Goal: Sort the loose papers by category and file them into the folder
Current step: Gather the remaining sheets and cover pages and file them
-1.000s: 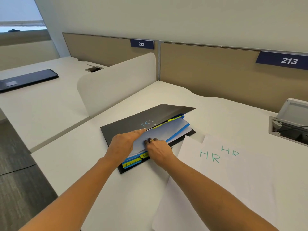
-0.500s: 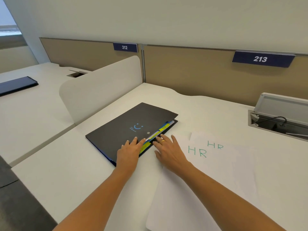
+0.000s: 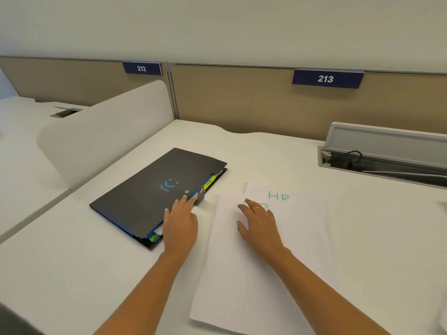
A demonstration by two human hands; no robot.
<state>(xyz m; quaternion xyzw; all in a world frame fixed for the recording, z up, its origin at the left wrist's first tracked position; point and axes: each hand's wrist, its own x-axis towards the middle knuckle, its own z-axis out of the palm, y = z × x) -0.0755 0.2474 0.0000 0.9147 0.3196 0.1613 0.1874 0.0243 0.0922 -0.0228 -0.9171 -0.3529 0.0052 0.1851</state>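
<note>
Lowest in the frame, the front sheet (image 3: 242,274) of the loose papers lies flat on the white surface (image 3: 72,274). Its long axis runs from the bottom centre up toward the middle, and a rear sheet (image 3: 307,218) peeps out beyond it to the right. The right hand (image 3: 260,223) rests on the front sheet's upper end with its fingers straight and spread, holding nothing. It is the nearer of the two hands for lifting these papers. Left of it, the left hand (image 3: 180,223) also lies flat and ungripping. Its fingertips touch the cover edge of the black folder (image 3: 145,189), just beside the snap tab (image 3: 200,195).

The folder sits left of the papers, touching or nearly touching the front sheet's upper left corner. Its long axis slants from lower left to upper right. The edge showing the yellow tabs (image 3: 210,181) faces the papers, so I judge a sheet would go in leftward, across a short gap.

The right hand covers most of the front sheet's green lettering, so its category cannot be read. The rear sheet reads "HR". Lettering on the tabs is too small to make out, and the snap tab looks unfastened, though I cannot be sure. Another pale edge at the right border is cut off. Farther back, a cable tray (image 3: 387,163) stands open at upper right.
</note>
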